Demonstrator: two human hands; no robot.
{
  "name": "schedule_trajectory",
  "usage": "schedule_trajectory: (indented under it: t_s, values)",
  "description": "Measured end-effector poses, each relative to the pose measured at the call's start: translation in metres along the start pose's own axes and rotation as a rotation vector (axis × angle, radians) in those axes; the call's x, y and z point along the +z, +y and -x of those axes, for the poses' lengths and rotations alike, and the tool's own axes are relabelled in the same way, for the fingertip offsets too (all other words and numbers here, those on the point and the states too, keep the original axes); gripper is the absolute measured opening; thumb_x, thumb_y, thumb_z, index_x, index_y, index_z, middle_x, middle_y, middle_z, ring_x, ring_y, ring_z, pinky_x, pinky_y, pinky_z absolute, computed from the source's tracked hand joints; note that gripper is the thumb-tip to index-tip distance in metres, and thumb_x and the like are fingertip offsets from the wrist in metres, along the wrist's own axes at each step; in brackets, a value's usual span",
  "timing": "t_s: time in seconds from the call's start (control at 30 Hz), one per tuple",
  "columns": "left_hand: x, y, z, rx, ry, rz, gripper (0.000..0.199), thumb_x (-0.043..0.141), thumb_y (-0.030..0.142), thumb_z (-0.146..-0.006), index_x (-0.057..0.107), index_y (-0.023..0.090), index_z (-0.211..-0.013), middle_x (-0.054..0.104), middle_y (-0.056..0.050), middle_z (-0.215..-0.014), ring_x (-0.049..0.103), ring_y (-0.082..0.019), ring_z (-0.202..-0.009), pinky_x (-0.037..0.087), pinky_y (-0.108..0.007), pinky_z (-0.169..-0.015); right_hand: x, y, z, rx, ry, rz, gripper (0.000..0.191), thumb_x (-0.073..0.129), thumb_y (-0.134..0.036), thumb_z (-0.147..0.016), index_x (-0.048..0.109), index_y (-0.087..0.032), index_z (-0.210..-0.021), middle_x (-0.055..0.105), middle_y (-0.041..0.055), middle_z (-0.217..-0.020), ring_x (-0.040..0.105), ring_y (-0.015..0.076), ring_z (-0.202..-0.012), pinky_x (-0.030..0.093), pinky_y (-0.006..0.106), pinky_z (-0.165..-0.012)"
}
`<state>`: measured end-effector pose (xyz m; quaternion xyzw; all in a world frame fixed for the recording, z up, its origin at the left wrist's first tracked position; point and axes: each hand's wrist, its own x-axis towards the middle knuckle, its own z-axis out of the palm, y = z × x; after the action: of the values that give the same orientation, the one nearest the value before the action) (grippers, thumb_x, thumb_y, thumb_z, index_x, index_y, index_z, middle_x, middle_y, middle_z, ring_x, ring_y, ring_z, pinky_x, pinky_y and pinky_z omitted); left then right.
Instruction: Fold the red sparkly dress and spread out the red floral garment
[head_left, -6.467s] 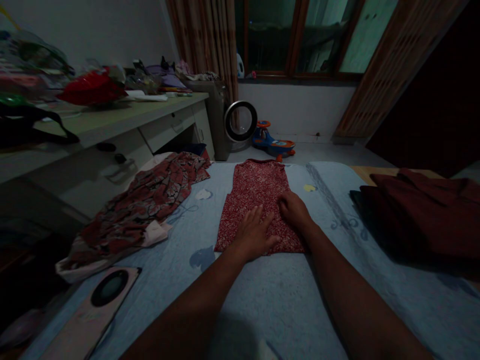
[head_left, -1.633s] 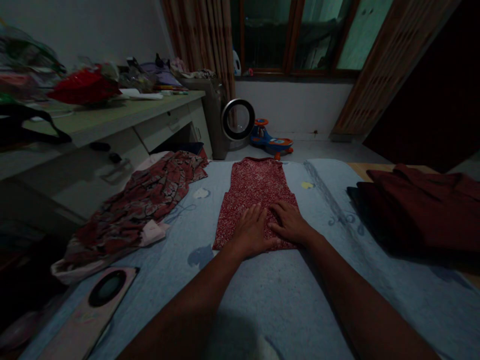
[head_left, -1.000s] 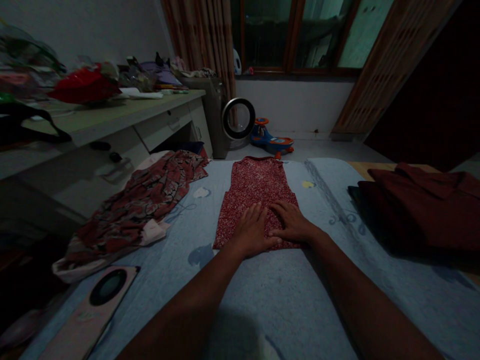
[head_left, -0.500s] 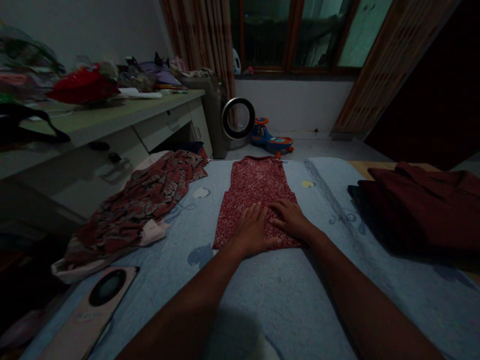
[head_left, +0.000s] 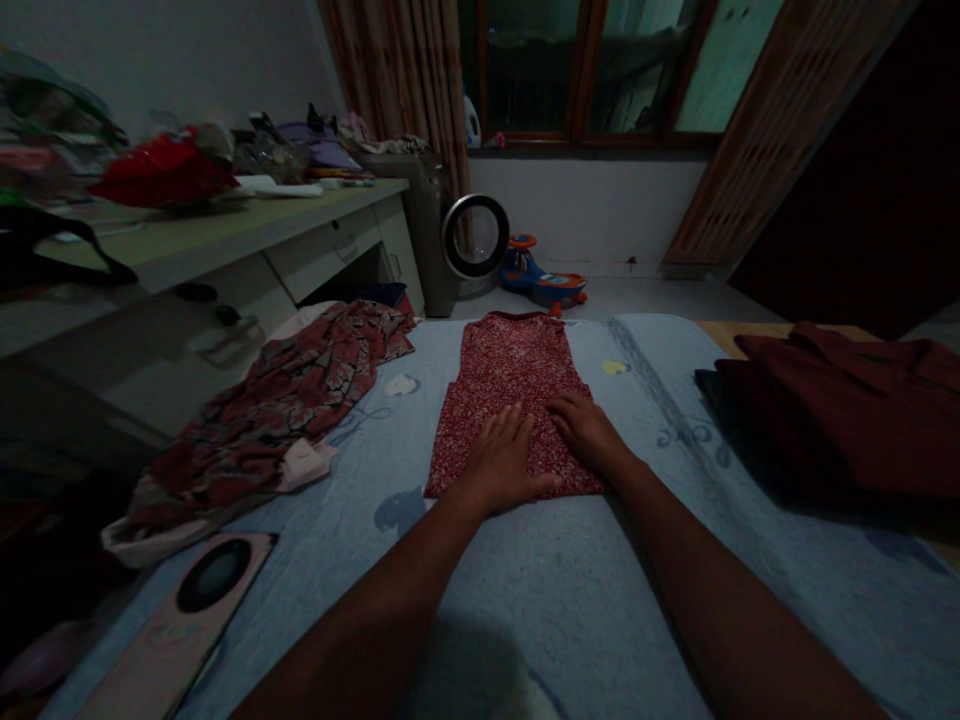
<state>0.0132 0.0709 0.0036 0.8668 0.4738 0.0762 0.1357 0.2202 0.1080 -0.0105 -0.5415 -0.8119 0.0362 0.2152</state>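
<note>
A red garment with a small pale print lies folded flat on the blue patterned bedspread, its dark collar edge pointing away from me. My left hand rests flat on its lower middle, fingers stretched forward and thumb out to the right. On the garment's right side lies my right hand, fingers extended over the cloth and slightly bent. Neither hand grips anything. Part of the garment's near edge is hidden under my hands.
Left lies a crumpled patterned red garment; nearer is a pink flat case with a dark round window. Folded dark red clothes are stacked at right. Beyond stand a cluttered desk, an open-doored washing machine and a ride-on toy.
My right hand has shifted slightly to the right across the garment, away from my left hand. My left hand stays almost in place.
</note>
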Motion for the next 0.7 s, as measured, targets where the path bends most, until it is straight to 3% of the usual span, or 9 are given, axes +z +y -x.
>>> schedule_trajectory:
  t_s: [0.13, 0.23, 0.37, 0.47, 0.7]
  values:
    - [0.000, 0.000, 0.000, -0.003, 0.001, 0.001, 0.105, 0.046, 0.080, -0.079, 0.022, 0.012, -0.155, 0.011, -0.016, -0.165, 0.006, -0.032, -0.153, 0.010, -0.049, -0.124, -0.004, -0.002, -0.001, 0.024, -0.008, -0.007, 0.033, 0.042, -0.020, -0.098, 0.067, -0.017, -0.118, 0.067, 0.0113, -0.121, 0.060, 0.0217, -0.112, 0.046, 0.036, -0.102]
    - [0.001, -0.001, 0.000, -0.001, -0.003, 0.004, 0.105, 0.047, 0.079, -0.079, 0.022, 0.011, -0.156, 0.011, -0.017, -0.165, 0.006, -0.033, -0.153, 0.011, -0.049, -0.124, -0.009, -0.008, 0.002, 0.007, -0.038, 0.011, 0.033, 0.048, -0.032, -0.097, 0.065, -0.014, -0.120, 0.065, 0.0134, -0.124, 0.059, 0.0243, -0.115, 0.045, 0.038, -0.103]
    - [0.002, -0.001, -0.001, 0.002, 0.012, -0.007, 0.103, 0.047, 0.077, -0.081, 0.023, 0.010, -0.156, 0.011, -0.017, -0.165, 0.008, -0.032, -0.153, 0.012, -0.049, -0.124, -0.010, -0.014, 0.008, -0.033, -0.104, 0.087, 0.073, 0.059, -0.061, -0.086, 0.054, -0.008, -0.136, 0.054, 0.0217, -0.137, 0.051, 0.0341, -0.126, 0.041, 0.047, -0.107]
    - [0.001, 0.000, 0.000, -0.001, 0.009, -0.011, 0.102, 0.047, 0.077, -0.081, 0.024, 0.010, -0.155, 0.012, -0.017, -0.165, 0.009, -0.033, -0.153, 0.012, -0.049, -0.124, -0.006, -0.012, 0.011, -0.032, -0.129, 0.113, 0.089, 0.060, -0.069, -0.081, 0.047, -0.007, -0.143, 0.047, 0.0237, -0.145, 0.045, 0.0376, -0.133, 0.036, 0.051, -0.111]
    - [0.002, 0.000, 0.000, 0.002, 0.029, -0.017, 0.101, 0.048, 0.077, -0.081, 0.025, 0.011, -0.155, 0.013, -0.017, -0.165, 0.010, -0.033, -0.153, 0.014, -0.049, -0.123, -0.002, -0.004, 0.008, 0.006, -0.141, 0.127, 0.070, 0.050, -0.061, -0.091, 0.049, -0.012, -0.142, 0.049, 0.0191, -0.144, 0.047, 0.0338, -0.131, 0.035, 0.050, -0.110]
